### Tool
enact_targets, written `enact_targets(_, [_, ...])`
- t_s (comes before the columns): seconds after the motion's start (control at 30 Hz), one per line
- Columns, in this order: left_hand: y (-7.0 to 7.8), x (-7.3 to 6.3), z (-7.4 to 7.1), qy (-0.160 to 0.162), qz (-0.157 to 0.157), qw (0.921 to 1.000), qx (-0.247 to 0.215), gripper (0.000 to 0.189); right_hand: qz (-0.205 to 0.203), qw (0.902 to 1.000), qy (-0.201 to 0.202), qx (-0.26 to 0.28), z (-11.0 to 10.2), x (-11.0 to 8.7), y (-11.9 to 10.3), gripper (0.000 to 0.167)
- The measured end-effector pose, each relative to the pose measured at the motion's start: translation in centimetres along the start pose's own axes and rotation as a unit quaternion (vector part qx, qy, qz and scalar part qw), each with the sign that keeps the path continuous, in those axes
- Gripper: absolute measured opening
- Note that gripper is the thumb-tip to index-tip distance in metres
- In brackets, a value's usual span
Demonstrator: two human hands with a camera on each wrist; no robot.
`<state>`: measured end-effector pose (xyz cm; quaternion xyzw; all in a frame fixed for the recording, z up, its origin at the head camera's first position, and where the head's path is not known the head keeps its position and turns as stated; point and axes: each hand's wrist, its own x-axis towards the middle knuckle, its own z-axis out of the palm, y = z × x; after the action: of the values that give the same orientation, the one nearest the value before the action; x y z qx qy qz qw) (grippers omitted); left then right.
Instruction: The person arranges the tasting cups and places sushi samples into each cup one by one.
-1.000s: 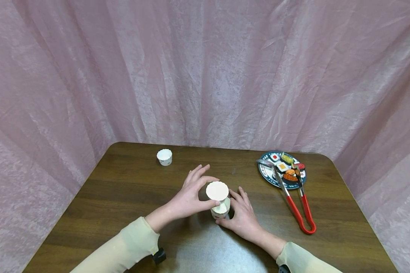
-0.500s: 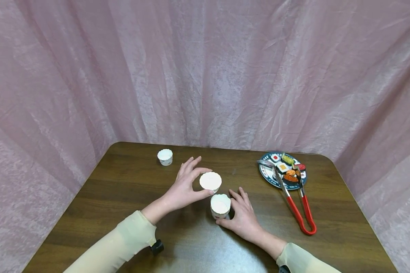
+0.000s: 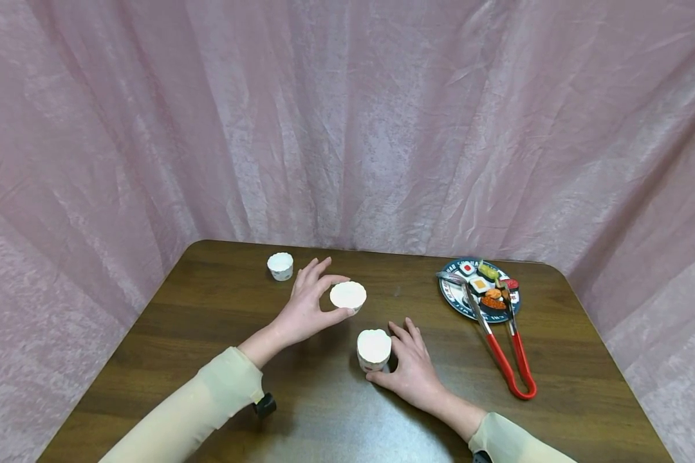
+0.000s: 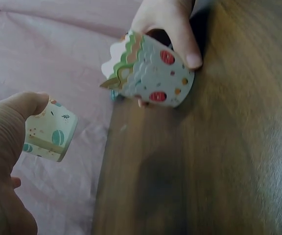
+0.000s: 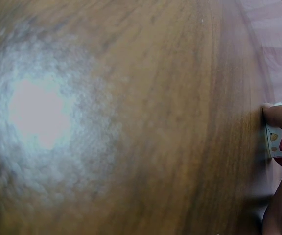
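Between its thumb and fingers, my left hand (image 3: 307, 310) pinches a white paper baking cup (image 3: 348, 294) in the air above the table. Green round prints show on this cup's side in the left wrist view. My right hand (image 3: 411, 366) holds a nested stack of paper baking cups (image 3: 373, 347) upright on the table, thumb in front and fingers behind. Several scalloped rims and red round prints are visible on that stack (image 4: 155, 73) from the left wrist. In the right wrist view only a sliver of the stack (image 5: 274, 139) appears beside the thumb.
Another baking cup (image 3: 280, 266) stands at the back left of the brown wooden table (image 3: 208, 321). A patterned plate (image 3: 454, 297) of toy sushi lies at the back right, with red-handled tongs (image 3: 500, 360) across it. A pink curtain (image 3: 347, 128) hangs behind.
My left hand has carried its cup off the stack, towards the back left. The right hand and the stack have stayed in place.
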<state>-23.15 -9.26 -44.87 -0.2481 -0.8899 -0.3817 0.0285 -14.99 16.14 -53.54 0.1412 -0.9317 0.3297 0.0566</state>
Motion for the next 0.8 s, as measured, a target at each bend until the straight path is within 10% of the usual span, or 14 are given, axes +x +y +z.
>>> enact_targets(0.8, [-6.1,4.7,-1.0,0.080,-0.064,0.9787,0.178,0.070,-0.004,1.0000,0.000,0.007,-0.1,0.0,0.0,0.058])
